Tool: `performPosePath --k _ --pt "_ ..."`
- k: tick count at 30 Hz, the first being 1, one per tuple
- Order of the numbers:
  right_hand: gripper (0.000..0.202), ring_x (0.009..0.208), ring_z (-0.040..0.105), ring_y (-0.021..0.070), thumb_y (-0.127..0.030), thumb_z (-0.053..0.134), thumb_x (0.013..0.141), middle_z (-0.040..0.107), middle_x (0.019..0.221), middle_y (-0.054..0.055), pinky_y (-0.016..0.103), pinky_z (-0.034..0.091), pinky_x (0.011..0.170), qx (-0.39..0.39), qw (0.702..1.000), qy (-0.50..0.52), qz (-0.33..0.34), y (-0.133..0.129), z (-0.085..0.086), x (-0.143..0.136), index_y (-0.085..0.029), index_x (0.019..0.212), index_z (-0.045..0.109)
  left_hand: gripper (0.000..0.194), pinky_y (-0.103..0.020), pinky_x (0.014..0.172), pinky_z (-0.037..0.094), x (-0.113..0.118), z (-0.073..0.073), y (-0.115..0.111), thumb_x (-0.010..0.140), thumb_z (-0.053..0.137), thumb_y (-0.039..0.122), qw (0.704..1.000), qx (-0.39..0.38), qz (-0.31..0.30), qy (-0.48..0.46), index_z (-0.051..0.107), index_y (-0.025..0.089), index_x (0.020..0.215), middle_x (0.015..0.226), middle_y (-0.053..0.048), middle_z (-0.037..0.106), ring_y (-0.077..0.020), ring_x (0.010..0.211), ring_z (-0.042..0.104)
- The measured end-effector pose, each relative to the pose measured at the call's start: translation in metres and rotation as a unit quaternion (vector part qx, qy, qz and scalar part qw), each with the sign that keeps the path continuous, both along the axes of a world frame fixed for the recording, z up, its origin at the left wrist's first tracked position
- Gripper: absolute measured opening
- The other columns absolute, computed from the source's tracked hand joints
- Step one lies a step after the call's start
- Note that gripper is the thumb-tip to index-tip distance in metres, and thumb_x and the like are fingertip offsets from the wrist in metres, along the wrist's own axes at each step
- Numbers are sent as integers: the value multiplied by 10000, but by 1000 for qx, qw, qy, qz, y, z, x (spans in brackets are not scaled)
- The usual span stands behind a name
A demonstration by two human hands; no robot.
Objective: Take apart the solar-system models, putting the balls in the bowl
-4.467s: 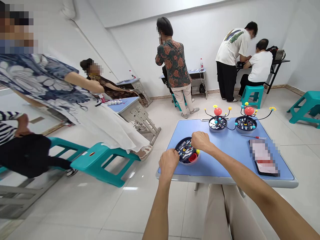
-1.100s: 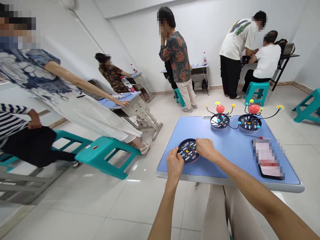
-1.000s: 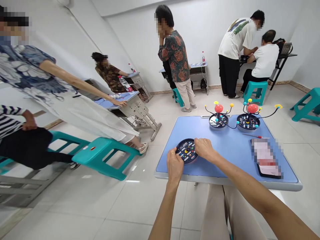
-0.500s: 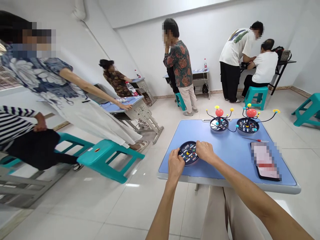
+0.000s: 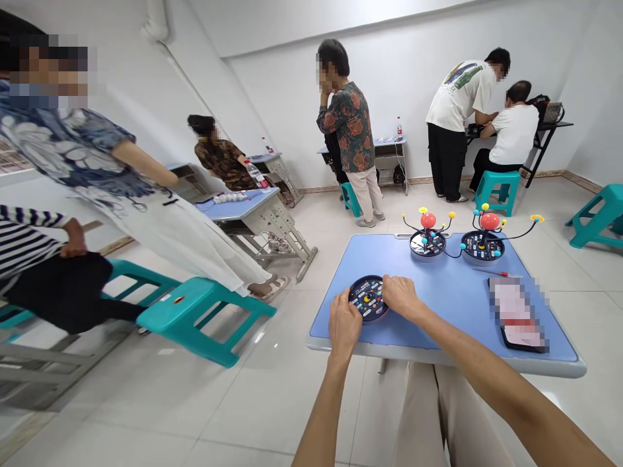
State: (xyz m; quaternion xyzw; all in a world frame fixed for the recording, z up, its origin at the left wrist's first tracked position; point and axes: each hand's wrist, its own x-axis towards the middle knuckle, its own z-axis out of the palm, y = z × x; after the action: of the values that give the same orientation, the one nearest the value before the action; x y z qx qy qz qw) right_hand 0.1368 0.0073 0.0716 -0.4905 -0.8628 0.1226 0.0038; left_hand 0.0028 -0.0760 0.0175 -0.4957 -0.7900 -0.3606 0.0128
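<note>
A round black base (image 5: 368, 299), printed with small coloured planets and white labels, sits near the front left of the blue table (image 5: 438, 311). My left hand (image 5: 344, 319) grips its left rim, thumb and fingers closed on the edge. Against the right rim, my right hand (image 5: 400, 295) is closed with its fingers curled; the fingertips are partly hidden. Farther back stand two solar system models, a left model (image 5: 427, 243) and a right model (image 5: 483, 245). Each has a red ball above a similar base, with small coloured balls on curved black arms.
A phone (image 5: 518, 314) lies at the table's right, with a thin red-handled screwdriver (image 5: 501, 273) just behind it. Turquoise stools (image 5: 195, 311) stand on the tiled floor. A person in a flowered top (image 5: 87, 155) stands at the left; other people are by the far desks.
Both my hands stay on the base, which looks turned very slightly. At the left, the standing person's hand has come off the desk, uncovering small white items there.
</note>
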Motion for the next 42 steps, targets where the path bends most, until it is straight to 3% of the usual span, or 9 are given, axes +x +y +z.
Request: performPosePath --k 6,13,20,29,35,38,42 --pt "324 984 688 259 -156 348 959 719 1035 171 309 460 740 12 999 47 -18 16 -9 -4 -138 1065 653 455 -401 990 469 9 10 8 911 350 130 997 -60 50 1 545 155 1322 1253 -131 635 -252 1167 586" --pt "468 1024 664 282 -423 274 1018 703 1097 177 326 442 748 -24 988 118 -99 32 2 4 -135 1155 617 464 -372 942 483 2 20 48 900 355 109 995 -81 54 29 524 101 1332 1239 -176 634 -255 1113 628" --pt "360 986 669 227 -311 377 981 741 1002 100 286 403 740 -17 982 154 -109 22 -3 43 -185 1200 634 441 -368 876 491 -13 31 108 910 359 122 989 -125 70 42 512 108 1324 1202 -190 634 -272 1057 651" --pt "363 901 686 236 -220 386 981 709 1047 127 293 425 709 69 978 71 -185 36 0 76 -163 1314 521 419 -390 859 479 -25 40 163 889 347 86 988 -131 75 22 530 103 1264 1179 -205 631 -301 1065 634" --pt "383 917 690 238 -91 350 953 696 1024 159 299 455 723 95 978 19 -186 62 -4 81 -142 1284 535 409 -395 846 481 -25 40 184 888 346 88 988 -129 80 12 534 122 1249 1181 -198 628 -295 1028 645" --pt "358 935 689 233 -72 337 949 696 1035 158 293 459 733 100 979 14 -179 67 -8 81 -142 1193 590 407 -394 845 481 -25 38 187 893 348 101 989 -127 78 12 526 125 1259 1190 -197 625 -298 1041 641" --pt "370 938 686 230 -65 328 950 695 1059 153 288 459 730 105 979 23 -176 69 -11 81 -139 1207 583 391 -389 854 478 -25 39 185 931 324 149 990 -120 73 19 509 121 1274 1196 -201 624 -296 1052 637"
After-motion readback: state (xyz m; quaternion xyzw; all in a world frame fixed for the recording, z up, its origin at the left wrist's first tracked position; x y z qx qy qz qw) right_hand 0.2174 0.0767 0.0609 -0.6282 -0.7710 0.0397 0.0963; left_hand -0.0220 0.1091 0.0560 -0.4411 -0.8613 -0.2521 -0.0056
